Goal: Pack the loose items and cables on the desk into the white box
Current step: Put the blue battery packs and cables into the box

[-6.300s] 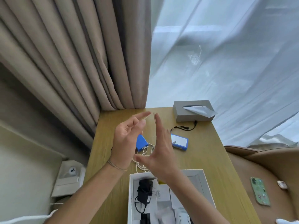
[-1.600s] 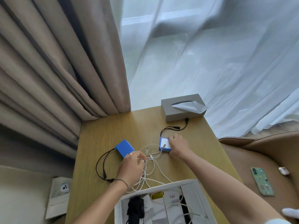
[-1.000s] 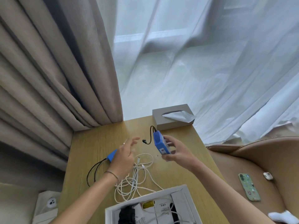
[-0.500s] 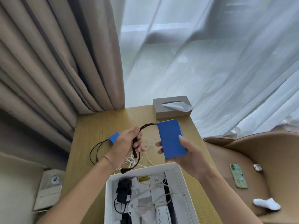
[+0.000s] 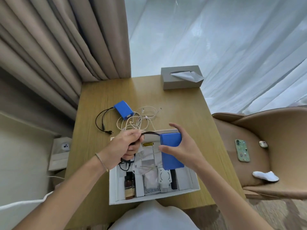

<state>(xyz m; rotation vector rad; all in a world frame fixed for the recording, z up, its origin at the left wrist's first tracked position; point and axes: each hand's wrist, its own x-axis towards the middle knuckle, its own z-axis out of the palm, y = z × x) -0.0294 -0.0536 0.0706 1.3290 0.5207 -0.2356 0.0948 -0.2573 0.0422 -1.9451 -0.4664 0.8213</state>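
Observation:
My right hand (image 5: pixel 184 147) grips a blue rectangular pack (image 5: pixel 171 151) above the open white box (image 5: pixel 196 183). Its black cable (image 5: pixel 149 133) arcs left into my left hand (image 5: pixel 126 145), which is closed around the bunched cable over the box's left part. The box holds a black adapter, white parts and packets. On the desk beyond lie a second blue pack (image 5: pixel 123 110) with its black lead (image 5: pixel 101 120) and a tangle of white cables (image 5: pixel 137 120).
A grey tissue box (image 5: pixel 181 77) stands at the desk's far right corner. Curtains hang behind. To the right is a tan chair (image 5: pixel 274 156) with a phone (image 5: pixel 242 150) and small white items. A wall socket (image 5: pixel 64 146) sits low on the left.
My right hand lifted the blue pack off the desk and brought it over the box. My left hand let go of the white cables and gathered the pack's black cable.

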